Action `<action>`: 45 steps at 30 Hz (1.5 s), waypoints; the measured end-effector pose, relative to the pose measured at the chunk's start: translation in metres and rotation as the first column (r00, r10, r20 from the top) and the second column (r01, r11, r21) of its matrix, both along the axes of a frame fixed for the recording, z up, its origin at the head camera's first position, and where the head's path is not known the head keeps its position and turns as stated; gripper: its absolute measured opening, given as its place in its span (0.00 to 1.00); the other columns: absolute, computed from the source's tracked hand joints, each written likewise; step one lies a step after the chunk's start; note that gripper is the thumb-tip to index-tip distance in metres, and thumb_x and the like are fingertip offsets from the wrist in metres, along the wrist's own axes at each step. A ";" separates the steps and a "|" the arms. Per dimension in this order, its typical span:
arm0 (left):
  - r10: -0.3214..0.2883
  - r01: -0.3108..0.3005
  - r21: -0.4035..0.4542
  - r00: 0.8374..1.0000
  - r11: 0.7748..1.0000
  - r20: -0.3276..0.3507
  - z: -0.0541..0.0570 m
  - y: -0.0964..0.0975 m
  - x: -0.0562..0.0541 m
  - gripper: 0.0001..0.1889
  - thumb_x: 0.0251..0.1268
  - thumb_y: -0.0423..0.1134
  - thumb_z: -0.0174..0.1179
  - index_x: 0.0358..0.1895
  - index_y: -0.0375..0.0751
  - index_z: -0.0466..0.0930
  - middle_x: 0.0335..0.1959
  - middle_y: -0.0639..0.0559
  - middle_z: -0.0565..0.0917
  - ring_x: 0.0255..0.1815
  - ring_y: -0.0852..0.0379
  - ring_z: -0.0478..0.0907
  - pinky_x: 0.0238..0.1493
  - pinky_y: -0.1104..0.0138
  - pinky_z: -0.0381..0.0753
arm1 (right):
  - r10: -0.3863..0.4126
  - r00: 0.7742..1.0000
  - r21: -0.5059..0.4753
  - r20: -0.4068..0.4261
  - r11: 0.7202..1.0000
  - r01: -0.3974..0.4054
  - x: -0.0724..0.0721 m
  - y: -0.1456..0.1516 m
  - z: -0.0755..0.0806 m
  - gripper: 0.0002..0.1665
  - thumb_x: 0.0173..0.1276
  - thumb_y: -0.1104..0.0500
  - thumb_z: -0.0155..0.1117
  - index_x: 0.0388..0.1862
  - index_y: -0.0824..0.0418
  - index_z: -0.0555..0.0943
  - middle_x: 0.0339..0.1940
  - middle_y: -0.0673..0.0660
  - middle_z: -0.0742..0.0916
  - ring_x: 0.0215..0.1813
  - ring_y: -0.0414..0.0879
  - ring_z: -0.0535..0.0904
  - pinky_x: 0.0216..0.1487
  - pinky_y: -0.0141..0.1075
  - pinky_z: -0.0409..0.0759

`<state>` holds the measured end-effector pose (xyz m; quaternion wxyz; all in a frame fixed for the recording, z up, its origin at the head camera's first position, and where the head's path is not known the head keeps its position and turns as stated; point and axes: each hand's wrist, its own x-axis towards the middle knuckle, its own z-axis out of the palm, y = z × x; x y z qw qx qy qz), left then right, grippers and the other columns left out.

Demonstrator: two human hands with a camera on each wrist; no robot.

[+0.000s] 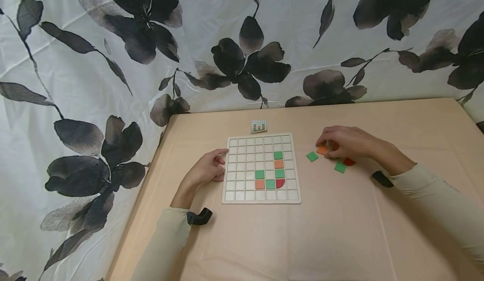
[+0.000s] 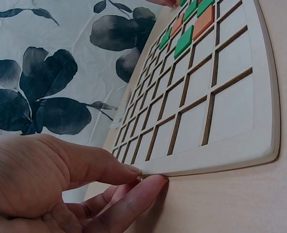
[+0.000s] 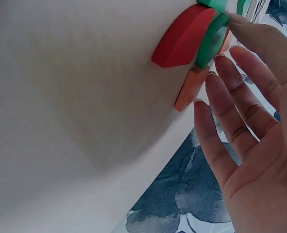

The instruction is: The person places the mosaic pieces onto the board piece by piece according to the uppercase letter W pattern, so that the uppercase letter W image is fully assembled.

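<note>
My left hand [image 1: 206, 167] pinches the left edge of a white square grid board [image 1: 242, 200], thumb and fingertips meeting at its rim in the left wrist view. Green and orange square tiles and one red tile [image 1: 280, 183] with a rounded corner sit in its cells. To the right, my right hand [image 1: 349, 141] reaches over loose tiles, its fingers spread and gently bent. Thumb and fingertips are right at a green tile [image 3: 212, 41] and an orange tile [image 3: 189, 90]. Beside them lies a loose red tile [image 3: 184, 36], partly covered by the hand in the head view.
Loose green tiles [image 1: 312, 156] lie between the board and my right hand and just below it. A small card with a printed grid pattern [image 1: 259, 126] lies behind the board. The wooden table [image 1: 332, 239] ends against a floral curtain [image 1: 211, 29].
</note>
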<state>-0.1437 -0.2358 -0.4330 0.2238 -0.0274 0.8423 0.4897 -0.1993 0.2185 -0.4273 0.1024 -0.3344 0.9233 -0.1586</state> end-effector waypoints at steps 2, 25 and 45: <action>0.001 -0.001 0.000 1.000 1.000 -0.002 0.001 0.000 0.000 0.37 0.64 0.18 0.57 0.76 0.44 0.65 0.46 0.42 0.71 0.32 0.54 0.74 0.31 0.62 0.86 | -0.004 1.000 0.008 0.000 1.000 0.004 -0.001 0.000 -0.001 0.17 0.61 0.53 0.77 0.49 0.48 0.88 0.42 0.42 0.82 0.41 0.40 0.77 0.41 0.40 0.76; 0.004 -0.004 -0.003 1.000 1.000 -0.007 0.001 0.001 0.002 0.37 0.65 0.18 0.57 0.76 0.45 0.65 0.46 0.42 0.71 0.32 0.54 0.74 0.31 0.63 0.86 | -0.042 0.999 0.040 -0.029 0.998 0.043 -0.006 -0.007 -0.001 0.10 0.58 0.54 0.74 0.40 0.50 0.86 0.35 0.43 0.81 0.35 0.39 0.75 0.35 0.37 0.75; 0.003 -0.003 -0.009 1.000 1.000 -0.017 0.002 0.002 0.001 0.37 0.64 0.18 0.57 0.76 0.45 0.65 0.46 0.42 0.71 0.31 0.54 0.74 0.30 0.62 0.86 | 0.058 0.977 0.051 -0.204 0.998 -0.048 -0.007 -0.006 0.000 0.11 0.58 0.54 0.75 0.40 0.49 0.85 0.28 0.42 0.80 0.27 0.34 0.72 0.27 0.34 0.71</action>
